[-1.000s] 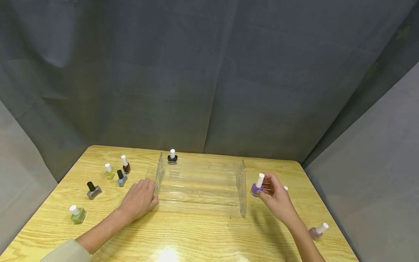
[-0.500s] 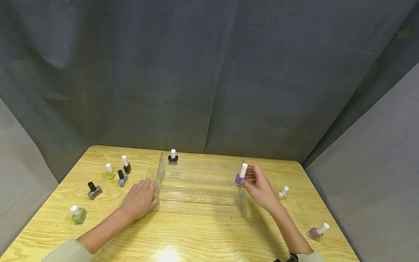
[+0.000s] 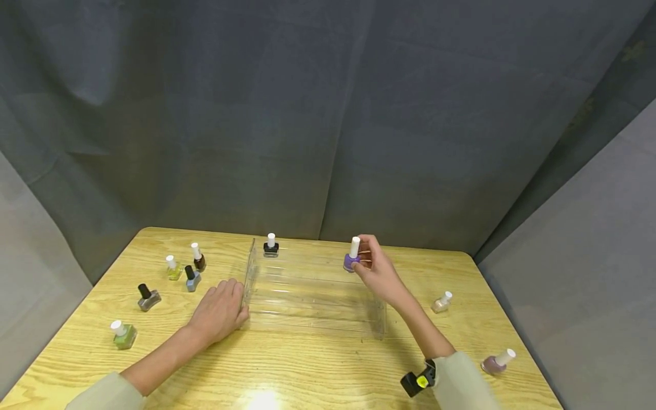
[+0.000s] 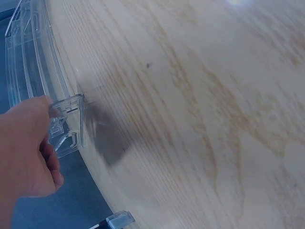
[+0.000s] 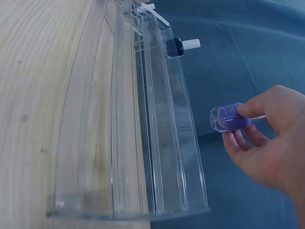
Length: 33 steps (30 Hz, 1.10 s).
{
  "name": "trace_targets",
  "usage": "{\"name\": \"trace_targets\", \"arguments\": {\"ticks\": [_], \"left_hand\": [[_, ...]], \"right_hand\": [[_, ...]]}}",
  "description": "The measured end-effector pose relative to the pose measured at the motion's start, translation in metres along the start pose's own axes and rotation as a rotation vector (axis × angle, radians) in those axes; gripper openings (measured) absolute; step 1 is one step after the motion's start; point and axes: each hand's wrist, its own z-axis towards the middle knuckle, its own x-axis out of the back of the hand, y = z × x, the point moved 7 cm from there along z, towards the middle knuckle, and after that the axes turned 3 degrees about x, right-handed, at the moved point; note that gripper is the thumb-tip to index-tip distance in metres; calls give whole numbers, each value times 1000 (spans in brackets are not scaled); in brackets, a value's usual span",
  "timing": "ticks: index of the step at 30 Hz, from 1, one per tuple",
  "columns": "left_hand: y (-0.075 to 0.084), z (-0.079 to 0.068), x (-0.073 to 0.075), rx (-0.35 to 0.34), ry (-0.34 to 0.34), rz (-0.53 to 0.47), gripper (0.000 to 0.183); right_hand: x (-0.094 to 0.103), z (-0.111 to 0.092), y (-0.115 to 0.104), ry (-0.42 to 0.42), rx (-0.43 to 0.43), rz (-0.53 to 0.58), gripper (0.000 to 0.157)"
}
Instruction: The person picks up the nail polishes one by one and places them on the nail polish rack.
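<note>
Presently one purple nail polish bottle (image 3: pixel 351 262) is up in the right hand (image 3: pixel 378 272), pinched by its body between thumb and fingers, white cap uppermost with a slight lean. From the head it overlaps the rear tier of one clear plastic tiered rack (image 3: pixel 314 277); the right wrist view shows a gap between bottle and rack. Left hand (image 3: pixel 219 310) well apart from the bottle, fingers curled, gripping the rack's left end.

Nine bottles counted. One black bottle (image 3: pixel 271 249), white-capped, stands on the rear tier near the left end. Five to the left: dark brown bottle (image 3: pixel 199 262), yellow-green bottle (image 3: pixel 175 271), blue-grey bottle (image 3: pixel 192 280), grey bottle (image 3: pixel 150 300), green bottle (image 3: pixel 124 337). Two right: beige bottle (image 3: pixel 441 304), mauve bottle (image 3: pixel 493 363), the latter near the right edge.

Rear tier has open room between black and purple bottles. Tabletop (image 3: pixel 307 370) wood runs broad before the rack; its far edge lies close behind, against one dark curtain (image 3: pixel 256 114).
</note>
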Motion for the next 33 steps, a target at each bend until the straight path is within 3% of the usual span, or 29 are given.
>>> {"name": "trace_targets", "arguments": {"ticks": [16, 23, 33], "left_hand": [[0, 0, -1, -1, 2, 4, 27], [-1, 0, -1, 0, 4, 3, 27], [-1, 0, -1, -5, 1, 3, 27]], "right_hand": [[-35, 49, 10, 4, -56, 77, 46], [-46, 61, 21, 15, -109, 75, 46], [-55, 68, 34, 30, -120, 36, 49]]}}
